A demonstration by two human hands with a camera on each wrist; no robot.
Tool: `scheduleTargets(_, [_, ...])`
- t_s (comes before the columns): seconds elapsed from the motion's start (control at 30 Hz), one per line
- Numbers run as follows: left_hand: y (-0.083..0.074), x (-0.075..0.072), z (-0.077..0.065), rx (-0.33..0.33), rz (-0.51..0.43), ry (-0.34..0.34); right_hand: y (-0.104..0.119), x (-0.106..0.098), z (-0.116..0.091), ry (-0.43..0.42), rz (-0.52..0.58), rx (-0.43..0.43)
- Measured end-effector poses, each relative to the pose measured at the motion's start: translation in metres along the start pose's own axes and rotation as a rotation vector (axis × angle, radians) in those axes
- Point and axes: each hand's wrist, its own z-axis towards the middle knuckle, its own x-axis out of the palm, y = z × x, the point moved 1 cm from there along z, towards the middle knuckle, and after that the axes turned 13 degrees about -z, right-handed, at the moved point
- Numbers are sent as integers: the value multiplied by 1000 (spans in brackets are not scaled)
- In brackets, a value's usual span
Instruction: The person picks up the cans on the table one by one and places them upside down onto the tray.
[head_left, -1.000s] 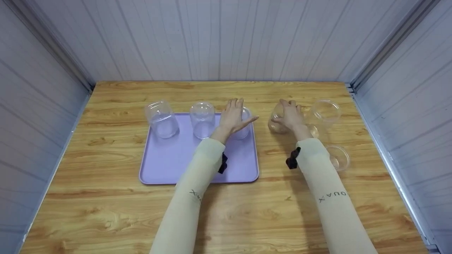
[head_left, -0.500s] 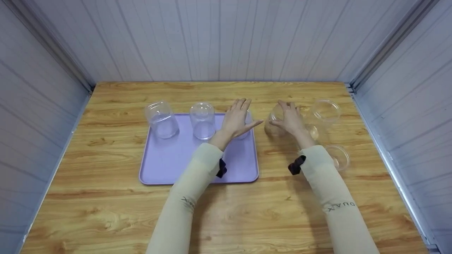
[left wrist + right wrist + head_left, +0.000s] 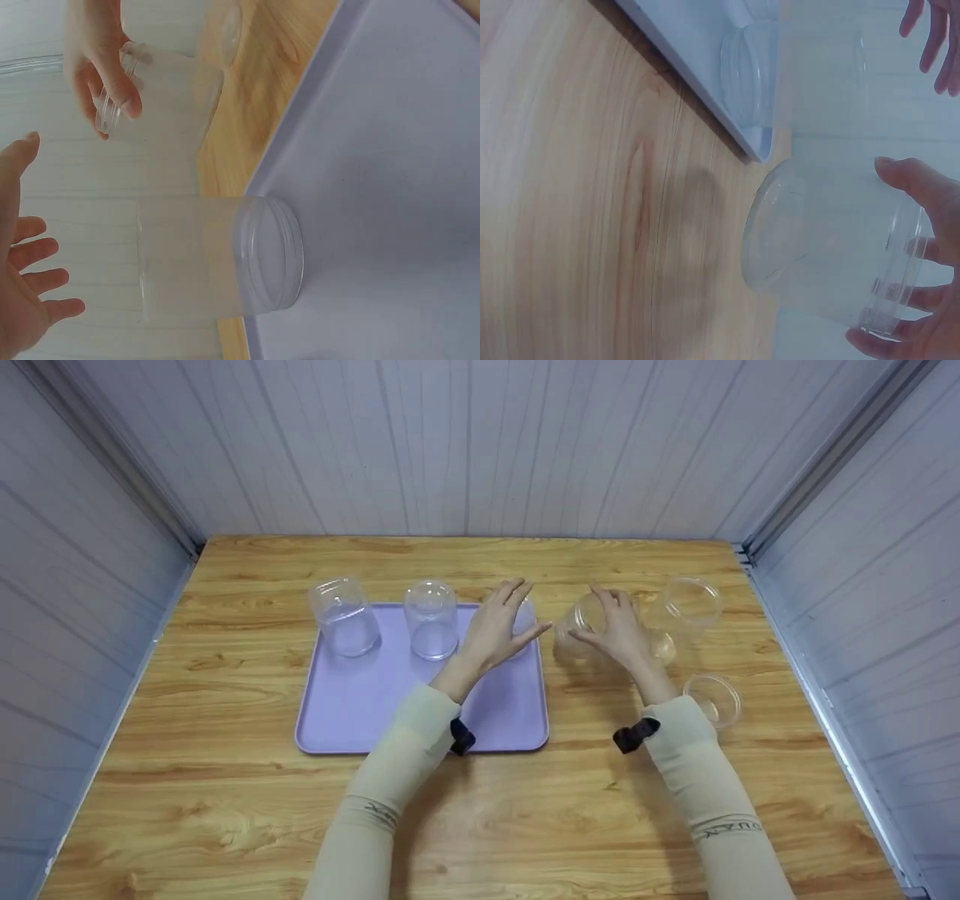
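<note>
My right hand [image 3: 621, 634] grips a clear plastic jar [image 3: 574, 637] by its threaded rim, just right of the purple tray [image 3: 352, 727]. In the right wrist view this jar [image 3: 825, 240] is tilted, its rim by the fingers and its base toward the table. My left hand [image 3: 491, 630] is spread over the tray's back right corner and holds nothing. Below it a clear jar [image 3: 525, 619] is partly hidden; the left wrist view shows that jar [image 3: 217, 259] upside down on the tray, apart from the hand.
Two more clear jars, a left one [image 3: 349, 619] and a middle one [image 3: 431, 619], stand along the tray's back edge. Right of my right hand are a far jar [image 3: 691, 601] and a near jar [image 3: 712, 701] on the wooden table [image 3: 525, 825]. Panel walls [image 3: 465, 450] enclose the table.
The right hand has drawn the jar slightly left and toward me, nearer the tray. My left hand has shifted a little, its forearm pulling back toward me. The jars on the tray stay put.
</note>
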Motion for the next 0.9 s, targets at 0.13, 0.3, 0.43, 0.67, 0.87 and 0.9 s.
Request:
scheduleTargets(0.13, [-2,-2,-7,26,-49,-61,4,2,-8,-43,41,-15])
scheduleTargets(0.3, [-6,-3,-16,38,-112,-144,8,4,-17,-96,77,-16])
scheduleTargets(0.43, [-8,-3,-23,57,-165,-208,9,5,-23,-135,111,-21])
scheduleTargets(0.67, [-11,-3,-34,60,-211,-243,11,8,-36,-143,209,2])
scheduleTargets(0.87, [-12,2,-39,48,-247,-235,16,13,-43,-193,324,-4])
scheduleTargets(0.9, [-12,3,-40,44,-251,-231,17,13,-44,-198,345,-1])
